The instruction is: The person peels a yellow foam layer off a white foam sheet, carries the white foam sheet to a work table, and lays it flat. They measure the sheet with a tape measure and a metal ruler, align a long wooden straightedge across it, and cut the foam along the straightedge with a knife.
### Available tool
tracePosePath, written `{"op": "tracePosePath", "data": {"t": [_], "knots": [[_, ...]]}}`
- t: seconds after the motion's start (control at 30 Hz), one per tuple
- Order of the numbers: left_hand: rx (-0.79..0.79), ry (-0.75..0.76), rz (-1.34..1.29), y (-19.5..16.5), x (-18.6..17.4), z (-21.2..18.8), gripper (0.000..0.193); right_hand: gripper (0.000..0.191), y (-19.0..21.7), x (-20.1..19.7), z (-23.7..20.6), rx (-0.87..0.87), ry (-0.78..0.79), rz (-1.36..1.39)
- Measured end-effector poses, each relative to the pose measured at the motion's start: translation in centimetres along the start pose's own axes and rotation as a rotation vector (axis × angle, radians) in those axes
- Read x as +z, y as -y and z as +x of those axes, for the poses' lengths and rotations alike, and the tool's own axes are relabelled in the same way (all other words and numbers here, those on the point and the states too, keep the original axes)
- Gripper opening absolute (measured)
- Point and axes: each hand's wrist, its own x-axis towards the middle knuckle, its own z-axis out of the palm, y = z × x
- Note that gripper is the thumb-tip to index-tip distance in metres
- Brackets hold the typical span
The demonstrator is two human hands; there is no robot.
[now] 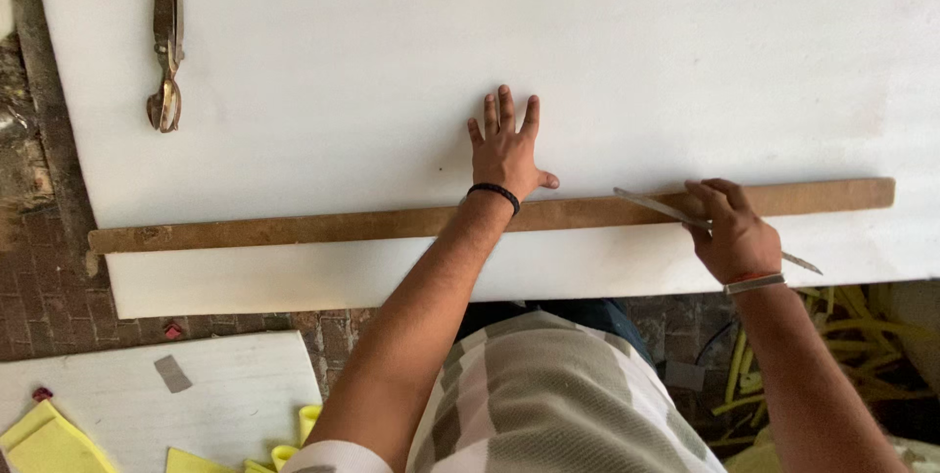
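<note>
Left hand (pixel 507 148) spread flat on sheet (pixel 392 62), steadying batten (pixel 294 227) lengthwise; right hand (pixel 732 230) pinching blade (pixel 666 209) against its edge.

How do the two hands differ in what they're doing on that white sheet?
The left hand lies flat and open, fingers spread, on the white sheet just beyond the wooden strip; the right hand is curled shut around a thin blade. The left wears a black band, the right a metal one. Both sit along the strip.
</note>
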Motion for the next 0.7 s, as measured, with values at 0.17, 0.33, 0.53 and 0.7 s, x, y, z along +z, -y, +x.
{"op": "tracePosePath", "data": {"t": [0.17,0.33,0.53,0.7], "knots": [[-0.086,0.069,0.053,-0.6,-0.1,1.0,0.132,0.052,-0.3,-0.7,0.5,-0.069,-0.059,0.011],[-0.121,0.074,0.062,-0.8,0.0,1.0,0.130,0.050,-0.2,-1.0,0.5,-0.082,-0.054,0.050],[-0.085,0.184,0.115,-1.5,-1.5,0.9,0.143,0.051,-0.1,-1.2,0.7,-0.092,-0.012,0.025],[-0.083,0.232,0.216,-2.6,-2.1,1.4,0.149,0.051,0.0,-1.3,0.5,-0.101,-0.017,0.011]]}}
